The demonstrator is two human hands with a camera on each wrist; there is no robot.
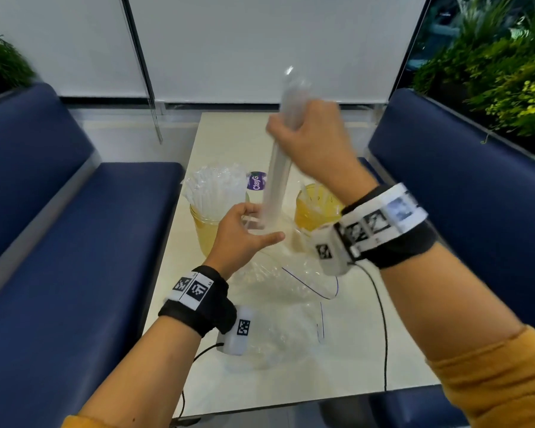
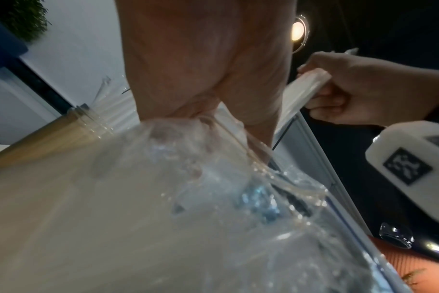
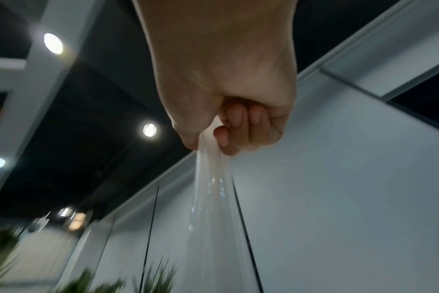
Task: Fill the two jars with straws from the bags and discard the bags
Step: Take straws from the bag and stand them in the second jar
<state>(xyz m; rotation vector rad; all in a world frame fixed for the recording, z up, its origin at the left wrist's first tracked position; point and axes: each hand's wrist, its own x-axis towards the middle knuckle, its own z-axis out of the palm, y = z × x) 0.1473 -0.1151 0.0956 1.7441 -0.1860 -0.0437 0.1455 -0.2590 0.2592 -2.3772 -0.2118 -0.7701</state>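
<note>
My right hand [image 1: 306, 140] is raised over the table and grips a bundle of clear straws [image 1: 275, 180] in a fist; the right wrist view shows the fingers [image 3: 228, 126] curled round the straws [image 3: 213, 188]. Below it, my left hand [image 1: 244, 233] holds the mouth of a clear plastic bag [image 1: 278, 273], which the bundle's lower end still meets. The left wrist view is blurred, with the bag [image 2: 188, 198] bunched at that hand. The left jar [image 1: 204, 230] is packed with straws [image 1: 213, 186]. Only a few show in the yellowish right jar [image 1: 312, 211].
A second crumpled clear bag [image 1: 275, 344] lies near the front of the cream table [image 1: 368, 350]. A purple-labelled item [image 1: 257, 180] stands behind the jars. Blue benches [image 1: 74, 242] flank the table, and plants [image 1: 491, 72] are at the back right.
</note>
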